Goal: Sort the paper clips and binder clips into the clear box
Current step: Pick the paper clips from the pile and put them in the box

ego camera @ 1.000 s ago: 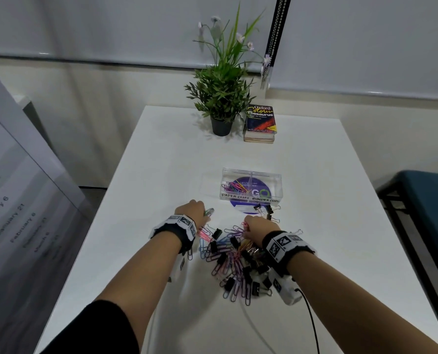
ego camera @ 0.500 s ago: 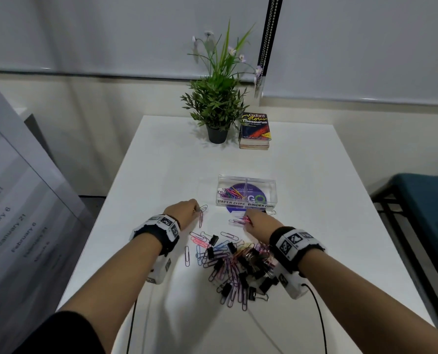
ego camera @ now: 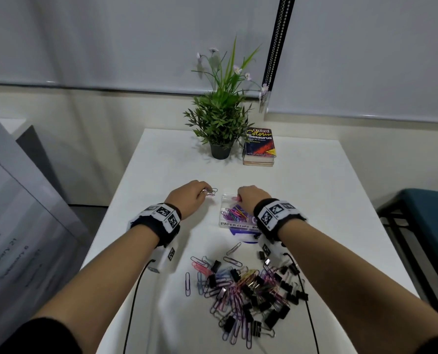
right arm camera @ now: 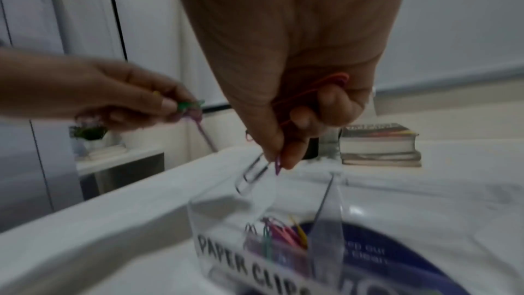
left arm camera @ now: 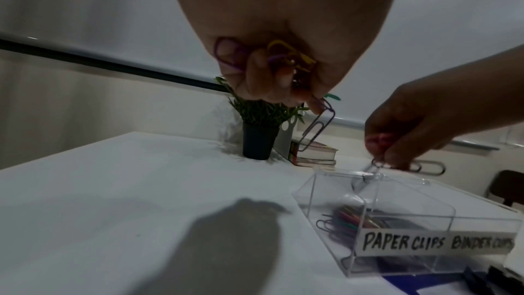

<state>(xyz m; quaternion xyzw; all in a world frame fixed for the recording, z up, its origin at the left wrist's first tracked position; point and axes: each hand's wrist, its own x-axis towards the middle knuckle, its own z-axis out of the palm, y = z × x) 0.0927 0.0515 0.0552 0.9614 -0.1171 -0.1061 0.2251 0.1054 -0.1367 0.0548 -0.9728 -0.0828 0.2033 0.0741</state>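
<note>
The clear box (ego camera: 224, 200) stands mid-table, its label reading PAPER CLIPS and BINDER CLIPS (left arm camera: 402, 243). Coloured paper clips (ego camera: 234, 214) lie in its left compartment. My right hand (ego camera: 251, 198) hovers over that compartment, pinching several paper clips (right arm camera: 252, 176) that dangle above the box (right arm camera: 255, 221). My left hand (ego camera: 191, 198) is just left of the box and grips a bunch of paper clips (left arm camera: 314, 127), one hanging down. A mixed pile of paper clips and black binder clips (ego camera: 246, 290) lies near the front of the table.
A potted plant (ego camera: 220, 123) and a stack of books (ego camera: 260, 146) stand at the table's far edge. A round blue disc (ego camera: 240, 229) lies under the box. Cables (ego camera: 133, 302) trail from both wrist cameras. A dark seat (ego camera: 422, 218) sits to the right.
Both hands have lifted off the pile and moved away from me with paper clips; the right one now hovers over the box, the left has come up beside it.
</note>
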